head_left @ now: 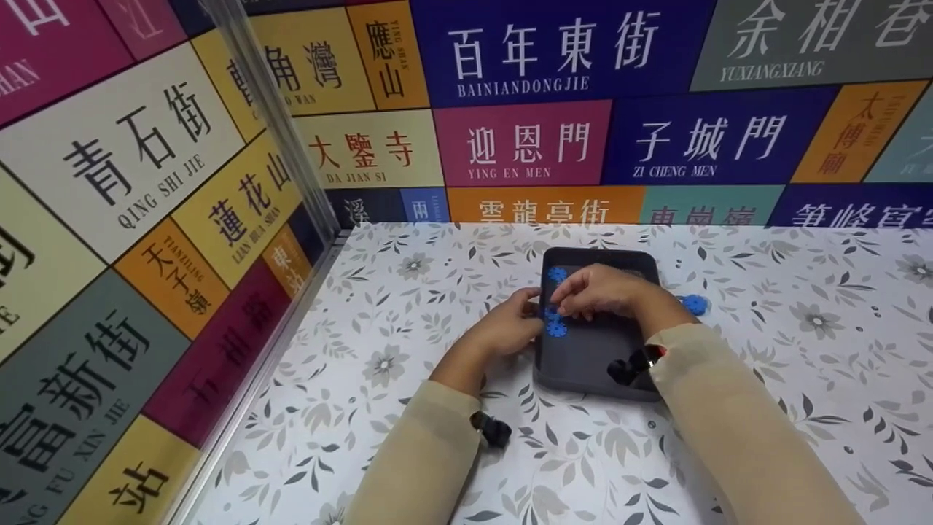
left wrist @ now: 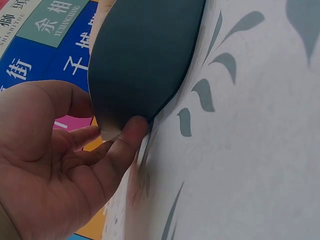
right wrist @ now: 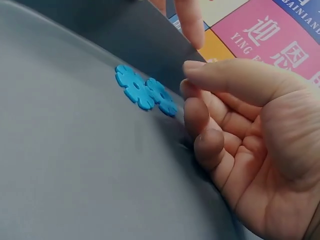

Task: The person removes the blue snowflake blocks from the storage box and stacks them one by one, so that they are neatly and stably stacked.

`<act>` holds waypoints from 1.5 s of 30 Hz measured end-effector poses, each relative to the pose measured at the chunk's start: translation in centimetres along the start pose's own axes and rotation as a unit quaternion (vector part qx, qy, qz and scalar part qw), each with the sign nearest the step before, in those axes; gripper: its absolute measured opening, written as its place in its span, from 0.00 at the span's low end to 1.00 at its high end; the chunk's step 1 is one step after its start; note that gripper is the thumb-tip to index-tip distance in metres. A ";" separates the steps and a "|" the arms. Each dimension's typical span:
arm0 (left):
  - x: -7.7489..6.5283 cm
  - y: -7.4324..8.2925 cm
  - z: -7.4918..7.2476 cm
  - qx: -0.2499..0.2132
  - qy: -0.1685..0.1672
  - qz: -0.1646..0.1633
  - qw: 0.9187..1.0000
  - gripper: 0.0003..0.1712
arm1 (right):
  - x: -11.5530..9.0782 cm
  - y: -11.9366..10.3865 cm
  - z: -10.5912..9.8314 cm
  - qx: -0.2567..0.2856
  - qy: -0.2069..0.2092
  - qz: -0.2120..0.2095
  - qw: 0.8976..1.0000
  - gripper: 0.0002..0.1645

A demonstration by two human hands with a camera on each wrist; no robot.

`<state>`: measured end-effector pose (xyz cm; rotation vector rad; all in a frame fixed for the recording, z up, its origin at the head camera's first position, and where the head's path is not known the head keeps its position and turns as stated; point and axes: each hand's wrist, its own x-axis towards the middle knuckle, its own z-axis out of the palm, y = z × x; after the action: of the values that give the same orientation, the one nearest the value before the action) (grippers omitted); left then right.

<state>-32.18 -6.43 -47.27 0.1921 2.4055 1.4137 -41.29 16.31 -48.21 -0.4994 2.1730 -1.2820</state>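
Note:
A dark grey rectangular tray lies on the table, with blue flower-shaped snap discs along its left side and another blue disc near the far left corner. My left hand holds the tray's left wall; in the left wrist view the thumb and fingers are at its edge. Over the tray, my right hand has curled fingers, thumb and index tips close together, and no disc shows between them. In the right wrist view two blue discs lie side by side near the wall, just beyond the fingertips.
Blue discs lie on the table right of the tray, partly hidden by the right wrist. The table has a leaf-patterned cover. Panels with street names rise behind it and along its left side.

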 end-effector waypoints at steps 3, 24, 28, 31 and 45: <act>0.1 0.0 -0.1 -0.002 -0.001 0.000 1.000 0.42 | 0.1 -0.1 0.0 -0.027 -0.023 -0.006 0.999 0.23; 0.0 -0.1 -0.1 -0.023 -0.007 0.009 1.000 0.42 | -0.1 -1.7 0.6 -0.194 -0.052 -0.027 0.979 0.22; 0.0 -0.2 -0.1 -0.014 -0.005 0.010 1.000 0.42 | -0.1 -1.5 0.7 -0.196 -0.042 -0.029 0.979 0.21; 0.0 -0.1 -0.1 -0.010 -0.005 0.006 1.000 0.42 | -0.1 -1.3 0.7 -0.194 -0.030 -0.032 0.980 0.19; -0.1 0.0 -0.1 0.002 -0.004 0.010 1.000 0.42 | -0.1 -0.6 0.7 -0.131 0.028 -0.043 0.990 0.14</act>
<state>-32.15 -6.52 -47.20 0.2219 2.4071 1.4145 -40.73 15.61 -47.98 -0.6757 2.4043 -1.0697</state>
